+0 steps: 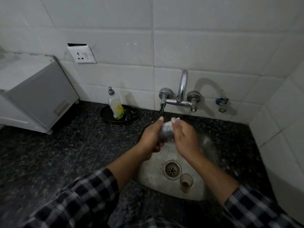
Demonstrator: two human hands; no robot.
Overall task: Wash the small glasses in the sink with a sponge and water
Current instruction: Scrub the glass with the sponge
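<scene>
Two small glasses are in play: the held glass [167, 132] is up over the far half of the sink [212, 145], lying roughly on its side between both hands, and the second glass [186, 181] stands upright on the sink floor just right of the drain [171, 169], a brown residue in its bottom, so it looks to be waiting its turn. My reading is that the held glass is kept far and high so it sits beneath the faucet [182, 89], though no stream of water shows and I cannot tell whether the tap runs. Left hand [153, 137] is curled round the glass from the left, steadying it; right hand [184, 137] cups it from the right with fingers bent over its far end, probably rubbing. Something pale sits at those fingertips, but motion blur hides whether it is sponge or foam. Well left on the dark counter [65, 145], a soap bottle [116, 107] stands in a black dish [130, 116], within reach yet clear of splashes
</scene>
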